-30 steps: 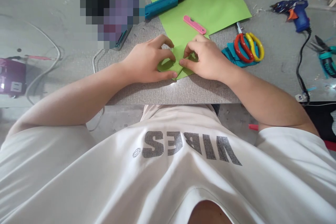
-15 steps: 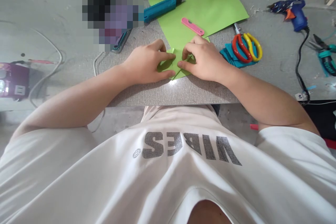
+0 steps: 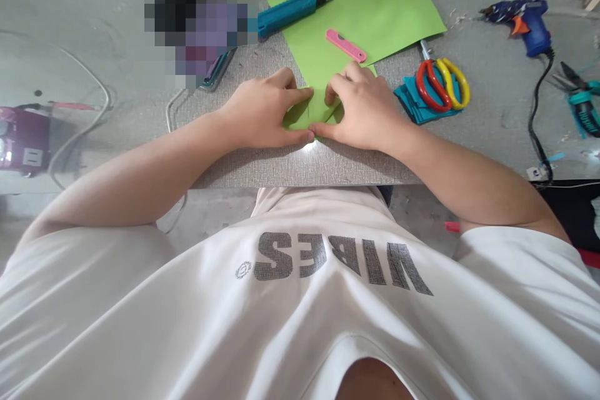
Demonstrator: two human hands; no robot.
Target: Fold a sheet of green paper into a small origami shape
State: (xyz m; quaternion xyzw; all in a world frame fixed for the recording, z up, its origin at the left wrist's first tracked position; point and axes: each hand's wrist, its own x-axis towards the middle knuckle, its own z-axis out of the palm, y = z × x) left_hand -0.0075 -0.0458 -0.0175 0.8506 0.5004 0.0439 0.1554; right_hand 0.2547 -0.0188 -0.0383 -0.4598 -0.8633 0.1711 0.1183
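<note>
A small folded piece of green paper [image 3: 319,103] lies near the table's front edge, between my two hands. My left hand [image 3: 267,109] grips its left side, with the index finger on top and the thumb at the near edge. My right hand [image 3: 360,106] is curled over the right side, its thumb pressed on the near corner. Both thumb tips meet there. A larger green sheet [image 3: 379,19] spreads just beyond my hands, with a pink cutter [image 3: 345,45] on it.
Beyond my left hand are a teal utility knife [image 3: 287,14] and a blurred patch. To the right lie red-and-yellow scissors [image 3: 443,85] on teal pieces [image 3: 412,103], a blue glue gun [image 3: 532,25] and pliers [image 3: 581,97]. A purple device [image 3: 23,140] sits far left.
My right thumb has moved down and left to the paper's near corner, meeting my left thumb. The raised folds between my hands now look flatter.
</note>
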